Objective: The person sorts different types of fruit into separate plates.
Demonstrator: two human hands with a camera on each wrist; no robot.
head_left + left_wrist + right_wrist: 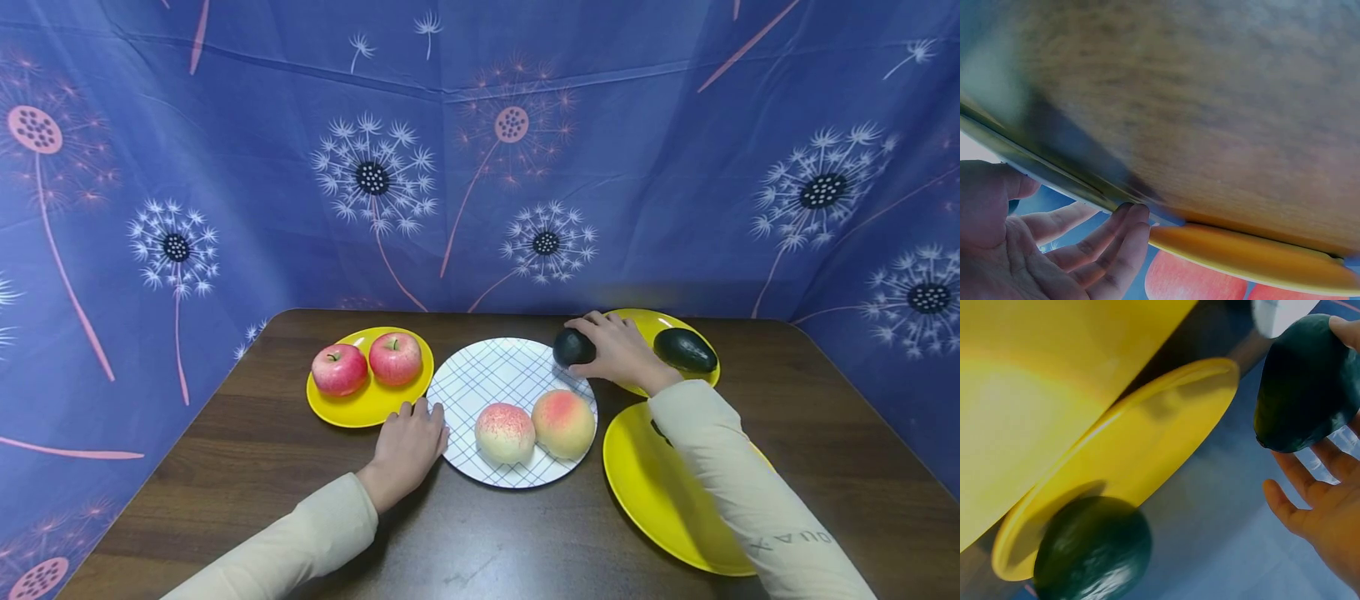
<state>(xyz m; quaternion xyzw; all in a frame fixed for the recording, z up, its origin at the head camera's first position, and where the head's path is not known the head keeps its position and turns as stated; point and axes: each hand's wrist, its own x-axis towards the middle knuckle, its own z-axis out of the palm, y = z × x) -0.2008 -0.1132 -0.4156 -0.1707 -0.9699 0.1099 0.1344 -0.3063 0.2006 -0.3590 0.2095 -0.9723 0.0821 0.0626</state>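
My right hand (618,350) grips a dark green avocado (573,347) between thumb and fingers, over the back right rim of the white checked plate (465,375). In the right wrist view this avocado (1304,381) hangs tilted in the fingers. Two peaches, one speckled pink (505,433) and one with an orange-red blush (562,423), lie together on the white plate's front half. Along the left rim of that plate, my left hand (408,450) rests with thumb and fingertips touching the edge. A second avocado (685,350) lies on the back yellow plate (652,319).
Two red apples (340,369) sit on a yellow plate (330,408) at left, close to my left fingertips. A larger yellow plate (637,492) lies front right, partly under my right sleeve, where a small dark piece shows. Behind the wooden table (247,467) hangs a blue dandelion-print cloth (450,167).
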